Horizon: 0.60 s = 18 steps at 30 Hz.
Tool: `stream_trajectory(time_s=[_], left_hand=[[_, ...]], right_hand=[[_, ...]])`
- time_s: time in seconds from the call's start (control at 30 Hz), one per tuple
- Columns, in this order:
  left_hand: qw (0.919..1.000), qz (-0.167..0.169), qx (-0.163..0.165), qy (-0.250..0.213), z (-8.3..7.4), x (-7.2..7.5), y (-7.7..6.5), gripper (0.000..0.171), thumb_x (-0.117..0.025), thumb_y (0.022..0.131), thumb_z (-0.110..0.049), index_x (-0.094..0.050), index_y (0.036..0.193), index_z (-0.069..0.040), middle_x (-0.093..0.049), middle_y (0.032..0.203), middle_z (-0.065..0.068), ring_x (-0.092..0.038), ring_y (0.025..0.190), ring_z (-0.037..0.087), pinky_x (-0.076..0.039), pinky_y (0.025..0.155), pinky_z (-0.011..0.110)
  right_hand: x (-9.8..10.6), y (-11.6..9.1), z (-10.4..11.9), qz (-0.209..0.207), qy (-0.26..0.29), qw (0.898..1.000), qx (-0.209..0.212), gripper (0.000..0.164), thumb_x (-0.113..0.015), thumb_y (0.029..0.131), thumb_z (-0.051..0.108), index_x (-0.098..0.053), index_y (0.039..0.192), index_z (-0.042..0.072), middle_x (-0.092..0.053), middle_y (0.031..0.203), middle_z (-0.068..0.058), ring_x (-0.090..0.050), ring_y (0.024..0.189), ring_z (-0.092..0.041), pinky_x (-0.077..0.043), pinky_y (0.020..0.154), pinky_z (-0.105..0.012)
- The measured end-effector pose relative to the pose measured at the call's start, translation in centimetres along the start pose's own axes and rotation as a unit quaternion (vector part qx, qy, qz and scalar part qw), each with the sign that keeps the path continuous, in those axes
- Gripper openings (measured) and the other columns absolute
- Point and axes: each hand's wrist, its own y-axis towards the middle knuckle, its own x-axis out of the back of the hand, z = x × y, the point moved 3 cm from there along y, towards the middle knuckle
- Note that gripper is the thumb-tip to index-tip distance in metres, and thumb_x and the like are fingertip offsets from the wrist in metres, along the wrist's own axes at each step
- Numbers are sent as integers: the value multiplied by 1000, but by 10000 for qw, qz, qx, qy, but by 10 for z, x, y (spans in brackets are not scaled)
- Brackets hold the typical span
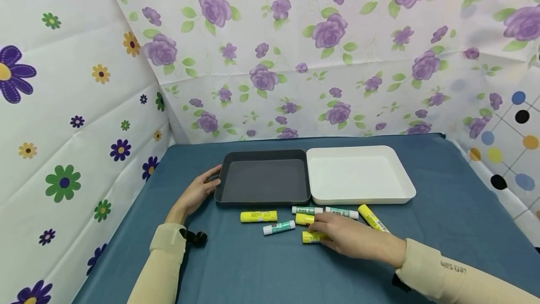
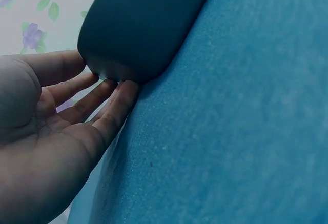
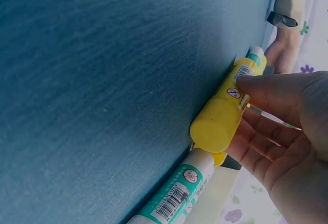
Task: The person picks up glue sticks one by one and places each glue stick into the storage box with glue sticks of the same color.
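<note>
My left hand (image 1: pixel 198 193) touches the left side of the dark grey tray (image 1: pixel 263 179) with its fingertips. In the left wrist view, the fingers (image 2: pixel 115 108) lie against the outer wall of that tray (image 2: pixel 138 29). My right hand (image 1: pixel 354 237) pinches a yellow glue stick (image 3: pixel 218 119) lying on the cloth, thumb on its label side and fingers behind. From the head view, the hand covers part of this yellow glue stick (image 1: pixel 313 237) and of another yellow one (image 1: pixel 303 219) just beyond. A green-and-white glue stick (image 3: pixel 177 196) lies close by in the right wrist view.
A white tray (image 1: pixel 358 175) stands right beside the dark one. Near the trays' front edges lie more glue sticks: yellow ones at left (image 1: pixel 258 216) and right (image 1: pixel 373 218), and green-and-white ones (image 1: pixel 279 227) between. A blue cloth (image 1: pixel 244 271) covers the table; flowered sheets hang behind.
</note>
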Motion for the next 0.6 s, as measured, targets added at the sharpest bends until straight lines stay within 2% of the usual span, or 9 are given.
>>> stream_trajectory(time_s=[0.6], left_hand=[[9999,23,3,109,-1,0,-3,61,-49,113,-16,-22,168,-15,-20,169,17,-25,154,40,-23,124,62]], right_hand=[[-1,-1,3,-110,-218,9997,32,34,-78,95,11,-73,128,15,-67,119,4,-64,110,-8,-58,93,-29]])
